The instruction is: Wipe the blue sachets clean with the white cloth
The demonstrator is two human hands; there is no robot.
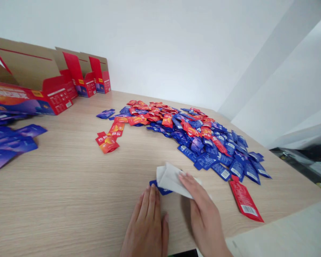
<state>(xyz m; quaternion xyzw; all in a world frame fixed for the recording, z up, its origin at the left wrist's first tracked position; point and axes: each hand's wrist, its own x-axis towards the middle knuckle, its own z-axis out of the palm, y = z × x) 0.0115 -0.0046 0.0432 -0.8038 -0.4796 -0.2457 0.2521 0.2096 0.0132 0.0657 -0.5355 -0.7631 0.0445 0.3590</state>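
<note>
A blue sachet (164, 192) lies flat on the table near the front. My left hand (147, 221) rests palm down with fingers stretched out, its fingertips touching the sachet's left edge. In my right hand (204, 210) is a folded white tissue (171, 179), held over the sachet and covering much of it. Whether it is paper or thin cloth, I cannot tell. To the right of that hand lies a single red sachet (244, 200) with a barcode.
A large heap of blue and red sachets (203, 137) spreads across the table's back and right. Two red sachets (107, 142) lie left of it. Blue sachets (12, 142) are stacked at far left, before open red cardboard boxes (56, 94). A white wall (160, 46) stands behind.
</note>
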